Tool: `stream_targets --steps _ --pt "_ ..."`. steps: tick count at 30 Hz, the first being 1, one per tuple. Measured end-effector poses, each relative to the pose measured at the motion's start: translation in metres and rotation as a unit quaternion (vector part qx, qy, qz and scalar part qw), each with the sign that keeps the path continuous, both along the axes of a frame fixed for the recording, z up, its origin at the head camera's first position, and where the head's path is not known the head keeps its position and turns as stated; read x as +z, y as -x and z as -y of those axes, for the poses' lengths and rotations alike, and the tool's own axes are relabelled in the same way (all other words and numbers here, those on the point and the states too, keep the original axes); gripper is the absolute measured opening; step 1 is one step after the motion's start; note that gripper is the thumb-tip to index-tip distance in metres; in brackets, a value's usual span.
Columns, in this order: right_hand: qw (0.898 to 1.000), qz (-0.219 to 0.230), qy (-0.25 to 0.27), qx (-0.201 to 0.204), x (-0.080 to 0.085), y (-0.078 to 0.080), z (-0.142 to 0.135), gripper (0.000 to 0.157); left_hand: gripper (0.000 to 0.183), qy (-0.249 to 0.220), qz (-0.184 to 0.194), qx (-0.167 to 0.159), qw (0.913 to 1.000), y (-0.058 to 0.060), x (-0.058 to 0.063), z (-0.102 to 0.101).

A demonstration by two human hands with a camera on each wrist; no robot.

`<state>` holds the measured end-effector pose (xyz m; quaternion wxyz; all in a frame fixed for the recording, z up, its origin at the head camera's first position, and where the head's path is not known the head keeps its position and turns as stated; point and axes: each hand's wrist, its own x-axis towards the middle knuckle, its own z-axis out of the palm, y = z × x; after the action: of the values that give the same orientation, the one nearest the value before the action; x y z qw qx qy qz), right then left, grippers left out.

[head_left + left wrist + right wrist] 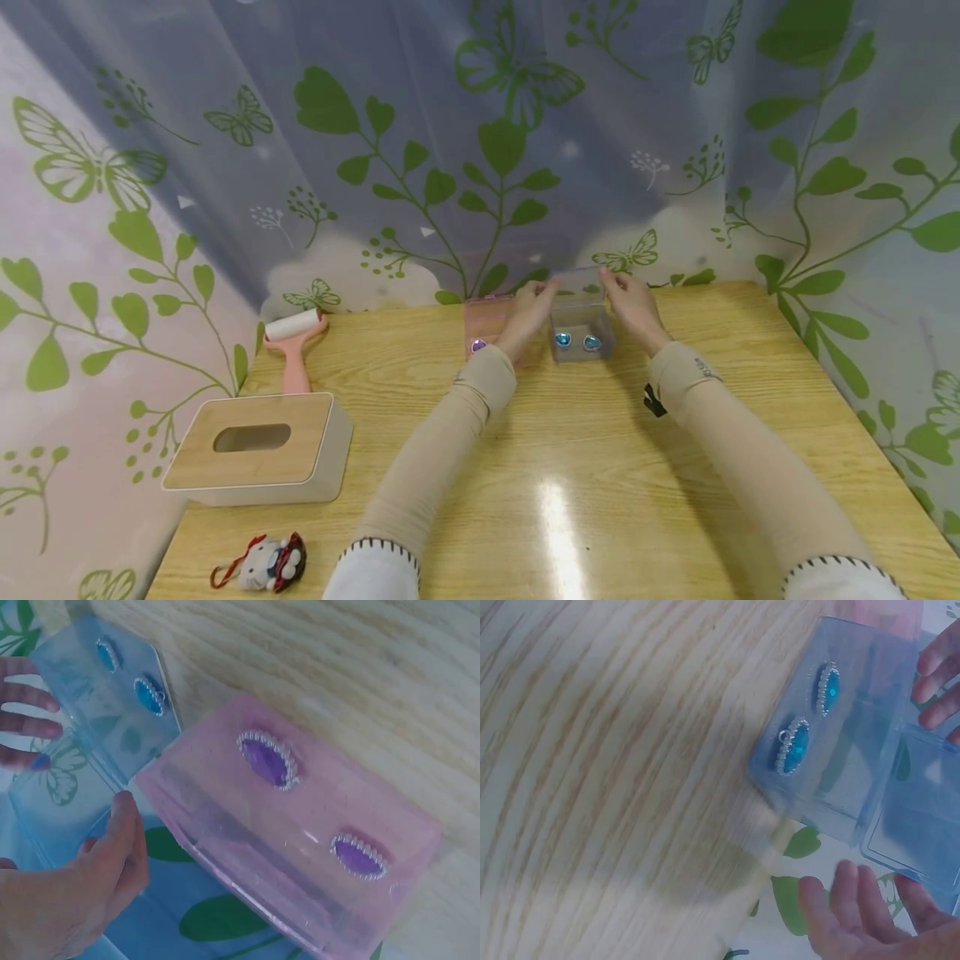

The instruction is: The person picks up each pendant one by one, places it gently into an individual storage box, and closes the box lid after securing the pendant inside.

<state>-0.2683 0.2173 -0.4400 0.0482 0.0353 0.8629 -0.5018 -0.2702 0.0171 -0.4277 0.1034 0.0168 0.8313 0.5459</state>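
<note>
A small clear bluish plastic box (577, 356) stands at the back of the table, its hinged lid (579, 285) raised. Two teal gems with beaded silver rims (793, 748) lie inside. My left hand (528, 315) pinches the lid's left edge, its fingertips near the hinge in the left wrist view. At the opposite side, my right hand (636, 310) holds the lid's right corner with thumb and index finger, the other fingers spread. Left of this box sits a pink clear box (315, 810) with two purple gems (268, 760) in it, partly covered by my left hand in the head view.
A pink-handled lint roller (295, 354) lies at the back left, behind a white tissue box with a wooden top (307, 437). A small plush charm (266, 563) is at the front left. Something small and black (654, 401) shows beside the right wrist. A patterned curtain (390, 208) hangs behind the table.
</note>
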Motion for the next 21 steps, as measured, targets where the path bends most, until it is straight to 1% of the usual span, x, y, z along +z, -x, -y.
stream_targets --steps 3,5,8,13,17,21 --pt "1.000 0.013 0.006 0.010 0.003 -0.001 -0.001 0.085 0.070 0.014 0.001 0.007 0.9999 0.001 0.002 0.001" --pt "0.999 0.022 0.014 0.018 0.006 -0.001 -0.002 0.088 0.068 0.019 0.000 0.011 0.9998 0.001 0.002 0.002" --pt "0.999 0.029 0.023 0.031 0.009 -0.003 -0.003 0.088 0.065 0.029 -0.004 0.008 0.9995 0.002 0.001 0.003" --pt "0.998 0.034 0.003 0.059 0.010 -0.005 -0.008 0.090 0.059 0.059 -0.019 -0.024 0.9978 0.004 -0.001 0.005" --pt "0.994 0.032 -0.020 0.101 0.008 -0.007 -0.014 0.093 0.055 0.080 -0.037 -0.056 0.9945 0.004 -0.002 0.008" --pt "0.988 0.017 -0.043 0.145 0.005 -0.008 -0.022 0.084 0.052 0.093 -0.047 -0.088 0.9907 0.004 -0.003 0.011"
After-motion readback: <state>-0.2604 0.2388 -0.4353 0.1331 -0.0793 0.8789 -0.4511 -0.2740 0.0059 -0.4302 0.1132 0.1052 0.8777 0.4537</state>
